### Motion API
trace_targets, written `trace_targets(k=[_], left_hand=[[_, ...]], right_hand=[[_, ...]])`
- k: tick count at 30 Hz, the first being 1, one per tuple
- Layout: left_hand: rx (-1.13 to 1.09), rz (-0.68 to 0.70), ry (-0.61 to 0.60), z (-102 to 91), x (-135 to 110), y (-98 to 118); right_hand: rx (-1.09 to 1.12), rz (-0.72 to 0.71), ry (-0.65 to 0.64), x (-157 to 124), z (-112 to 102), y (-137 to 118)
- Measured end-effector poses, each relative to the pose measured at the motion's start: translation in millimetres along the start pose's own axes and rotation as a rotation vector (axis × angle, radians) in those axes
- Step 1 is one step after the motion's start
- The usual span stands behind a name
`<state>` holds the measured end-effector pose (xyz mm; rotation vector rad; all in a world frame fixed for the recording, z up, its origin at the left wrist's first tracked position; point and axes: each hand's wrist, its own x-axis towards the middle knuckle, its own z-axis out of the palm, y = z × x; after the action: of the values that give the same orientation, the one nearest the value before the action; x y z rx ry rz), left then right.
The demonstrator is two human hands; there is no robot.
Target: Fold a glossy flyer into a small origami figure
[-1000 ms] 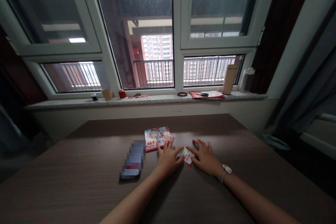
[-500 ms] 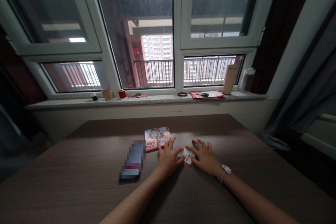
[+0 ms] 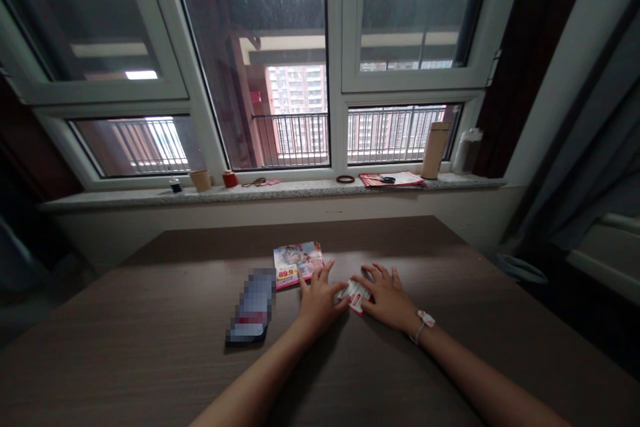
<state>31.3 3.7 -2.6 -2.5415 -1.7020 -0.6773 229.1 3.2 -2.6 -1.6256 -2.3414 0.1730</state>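
Observation:
A small piece of red-and-white printed paper (image 3: 359,296) lies on the brown table between my hands. My left hand (image 3: 320,297) has its thumb and index finger at the paper's left side, the other fingers spread toward a stack of printed leaflets (image 3: 298,263). At the paper's right side, the thumb and index finger of my right hand (image 3: 387,297) hold it, while the remaining fingers rest loosely curved on the tabletop. My fingertips cover parts of the paper's edges. Left of my left hand lies a pixelated, dark phone-like slab (image 3: 253,307).
Along the windowsill (image 3: 300,192) stand a paper cup (image 3: 201,180), a red spool (image 3: 229,179), a brown ring (image 3: 345,179), red papers with scissors (image 3: 388,180) on top, a tan bottle (image 3: 435,150) and a clear jar (image 3: 467,152). The table (image 3: 125,320) ends below the sill.
The view has shifted slightly, moving everything a little to the left. Both hands keep nearly the same pose on the paper.

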Motion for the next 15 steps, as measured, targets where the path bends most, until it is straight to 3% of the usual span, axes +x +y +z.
trace_targets(k=[8,15], left_hand=[[0.008,0.002,-0.023,-1.0,-0.3,-0.6],[0.027,-0.001,-0.003,1.4,-0.7,-0.9]], right_hand=[[0.04,-0.004,0.009,-2.3,-0.4,3.4],[0.092,-0.047,0.132,-5.7,-3.4,9.6]])
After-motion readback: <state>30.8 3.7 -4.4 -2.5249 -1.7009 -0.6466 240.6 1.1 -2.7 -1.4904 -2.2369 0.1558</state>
